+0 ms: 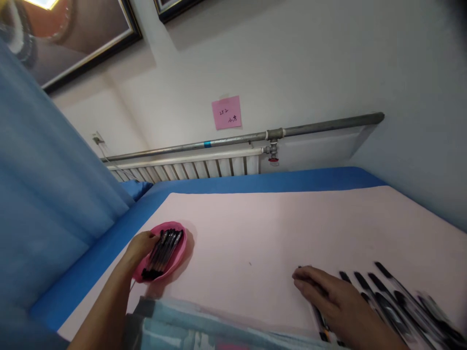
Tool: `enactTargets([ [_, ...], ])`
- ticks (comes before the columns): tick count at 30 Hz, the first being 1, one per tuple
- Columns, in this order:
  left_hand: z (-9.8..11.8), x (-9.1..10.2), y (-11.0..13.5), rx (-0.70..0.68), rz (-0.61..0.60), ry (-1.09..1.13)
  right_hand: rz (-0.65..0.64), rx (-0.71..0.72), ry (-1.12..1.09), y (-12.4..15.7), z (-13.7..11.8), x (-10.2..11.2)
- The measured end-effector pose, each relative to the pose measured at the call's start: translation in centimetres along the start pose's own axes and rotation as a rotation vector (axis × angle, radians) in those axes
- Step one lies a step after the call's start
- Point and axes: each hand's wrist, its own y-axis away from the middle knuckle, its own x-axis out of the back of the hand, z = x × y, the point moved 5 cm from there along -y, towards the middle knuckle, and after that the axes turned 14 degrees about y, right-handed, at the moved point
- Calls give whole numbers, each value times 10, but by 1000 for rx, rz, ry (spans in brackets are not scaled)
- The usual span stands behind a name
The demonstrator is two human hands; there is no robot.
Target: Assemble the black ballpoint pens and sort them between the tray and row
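A pink basket [177,258] stands at the left of the pale pink sheet, with a row of black-capped pens [166,250] lying side by side in it. My left hand [142,245] reaches over the basket's left rim, its fingers closed against the leftmost pens; what they grip is hidden. At the right, my right hand [332,294] is low over the sheet with fingers bent together around a pen [318,316], which shows only partly beneath it. More loose pens [392,311] lie just right of that hand, somewhat blurred.
The pale pink sheet [262,228] covers a blue surface [255,182] by the wall. Behind it run a white radiator [189,167] and a metal pipe [321,127]. A blue curtain [54,194] hangs at the left; light blue cloth [204,325] is at the front edge.
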Motion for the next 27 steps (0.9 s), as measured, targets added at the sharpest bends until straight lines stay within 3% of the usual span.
enactTargets([
  [3,35,-2,10,-101,-1,-124,29,-15,15,-1,2,6],
  [6,83,-28,37,-229,-90,-122,113,-26,25,0,0,20],
  [8,120,-56,63,-315,-184,-78,186,-38,26,2,-1,31],
  [11,169,-114,111,-431,-494,-45,347,-52,20,4,6,46],
  [14,200,-170,159,-555,-731,-102,408,-74,21,5,18,54],
  [17,210,-209,190,-600,-799,-162,450,-65,7,6,24,58],
  [19,210,-223,201,-597,-812,-191,463,-46,13,7,23,59],
  [27,198,-230,208,-546,-926,-274,486,26,24,12,17,57],
])
